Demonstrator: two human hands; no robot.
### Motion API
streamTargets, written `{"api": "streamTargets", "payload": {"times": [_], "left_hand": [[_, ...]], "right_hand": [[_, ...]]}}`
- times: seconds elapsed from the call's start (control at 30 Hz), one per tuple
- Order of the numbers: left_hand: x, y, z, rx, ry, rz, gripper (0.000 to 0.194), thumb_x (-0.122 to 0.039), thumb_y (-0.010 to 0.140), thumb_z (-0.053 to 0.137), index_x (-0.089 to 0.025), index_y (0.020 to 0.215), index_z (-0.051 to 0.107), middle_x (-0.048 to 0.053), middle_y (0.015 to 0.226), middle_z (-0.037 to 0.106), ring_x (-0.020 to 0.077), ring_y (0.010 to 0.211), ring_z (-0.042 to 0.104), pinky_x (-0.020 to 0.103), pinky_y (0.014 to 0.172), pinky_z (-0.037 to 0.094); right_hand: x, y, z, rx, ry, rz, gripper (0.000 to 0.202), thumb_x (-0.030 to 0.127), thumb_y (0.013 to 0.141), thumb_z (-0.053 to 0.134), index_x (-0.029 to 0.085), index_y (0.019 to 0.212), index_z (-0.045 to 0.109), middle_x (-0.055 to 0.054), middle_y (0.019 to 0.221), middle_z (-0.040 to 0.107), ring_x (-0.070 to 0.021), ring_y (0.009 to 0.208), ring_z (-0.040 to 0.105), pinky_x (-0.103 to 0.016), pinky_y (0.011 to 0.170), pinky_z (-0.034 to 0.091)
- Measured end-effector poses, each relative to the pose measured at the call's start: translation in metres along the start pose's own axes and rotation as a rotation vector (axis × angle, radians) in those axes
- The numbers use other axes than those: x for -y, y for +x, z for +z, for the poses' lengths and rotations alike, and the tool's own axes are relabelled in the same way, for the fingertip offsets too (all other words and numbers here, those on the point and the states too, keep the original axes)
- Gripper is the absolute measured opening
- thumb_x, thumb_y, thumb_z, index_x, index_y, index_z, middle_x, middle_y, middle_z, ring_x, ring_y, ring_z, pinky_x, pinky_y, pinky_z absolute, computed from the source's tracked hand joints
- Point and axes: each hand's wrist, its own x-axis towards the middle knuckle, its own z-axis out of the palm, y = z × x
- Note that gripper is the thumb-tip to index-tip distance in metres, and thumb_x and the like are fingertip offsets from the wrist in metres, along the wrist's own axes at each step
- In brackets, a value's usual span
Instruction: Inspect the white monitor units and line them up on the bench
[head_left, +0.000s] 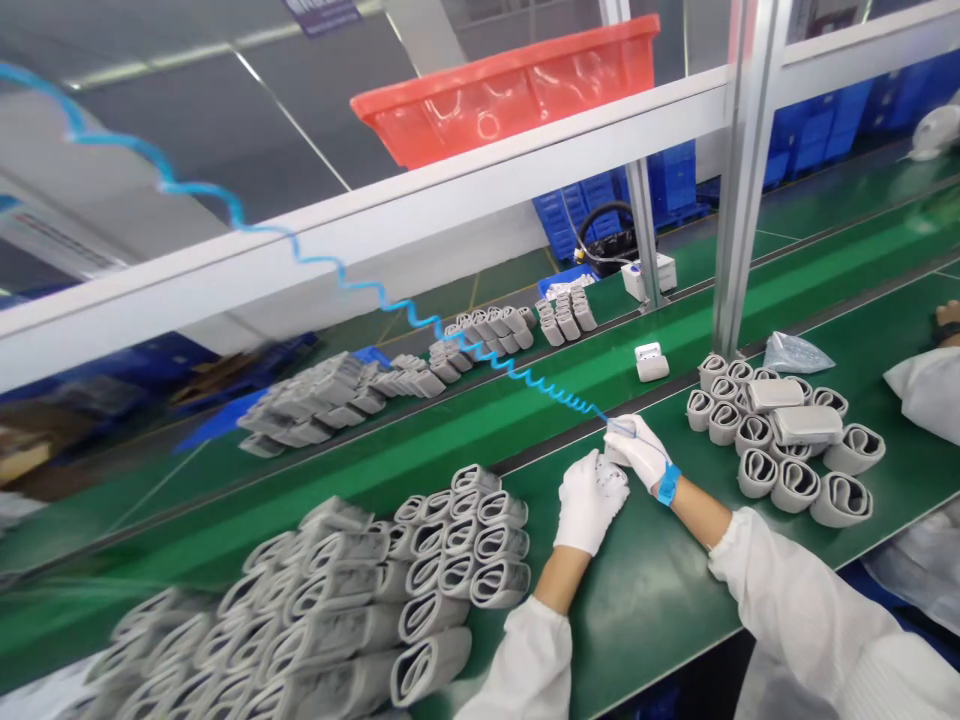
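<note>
My left hand (590, 502), in a white glove, has its fingers closed at the middle of the green bench. A small pale thing with dark marks shows at its fingertips, too small to name. Close beside it, my right hand (636, 450), also gloved, is curled with fingertips bent down; whatever it grips is hidden. A blue wrist strap (667, 484) sits on my right wrist, and a coiled blue cord (525, 375) runs near it. To the left stand stacked rolled grey cuffs (442, 545). More rolled cuffs (795, 485) stand to the right, with two pale units (806, 425) lying on top.
Beyond the bench runs a green conveyor belt (600, 385) carrying a white unit with a grey cuff (652, 364). Cuff stacks (307, 400) line its far side. A metal post (739, 200) rises at right; a red bin (510, 90) rests overhead. A plastic bag (796, 352) lies right.
</note>
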Motion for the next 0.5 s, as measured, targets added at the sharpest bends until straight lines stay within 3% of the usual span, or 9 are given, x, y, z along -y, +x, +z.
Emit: {"api": "streamTargets", "payload": {"times": [0.1,0.23,0.33,0.5], "left_hand": [[0.008,-0.002,0.000,0.026,-0.014,-0.014,0.077,-0.028,0.067,0.092,-0.020,0.139,0.065,0.017,0.138,0.070,0.0402,0.131,0.069,0.058,0.115,0.056],[0.010,-0.007,-0.001,0.033,-0.123,-0.012,0.084,-0.022,0.065,0.092,-0.022,0.143,0.061,0.015,0.143,0.065,0.0365,0.131,0.071,0.056,0.115,0.058],[0.007,-0.011,-0.004,0.006,-0.128,0.031,0.091,-0.022,0.068,0.088,-0.022,0.153,0.055,0.017,0.148,0.062,0.0419,0.141,0.064,0.061,0.120,0.054],[-0.003,-0.013,-0.011,0.018,-0.093,0.037,0.087,-0.018,0.063,0.082,-0.016,0.148,0.063,0.022,0.136,0.068,0.0489,0.134,0.064,0.065,0.118,0.054]], "right_hand": [[0.009,-0.001,-0.007,0.049,0.010,0.112,0.055,0.060,0.083,0.087,0.026,0.120,0.063,0.001,0.087,0.072,-0.0199,0.070,0.074,-0.034,0.061,0.067],[0.017,-0.004,-0.011,0.106,-0.109,0.169,0.055,0.067,0.087,0.085,0.025,0.119,0.068,0.001,0.083,0.071,-0.0152,0.057,0.066,-0.020,0.037,0.049],[0.021,-0.006,-0.013,0.102,-0.199,0.136,0.055,0.070,0.095,0.074,0.025,0.127,0.071,-0.004,0.096,0.075,-0.0138,0.058,0.064,-0.018,0.034,0.043],[0.026,-0.006,-0.017,0.146,-0.208,0.155,0.066,0.074,0.099,0.065,0.025,0.143,0.067,-0.008,0.104,0.077,-0.0211,0.073,0.075,-0.021,0.040,0.052]]}}
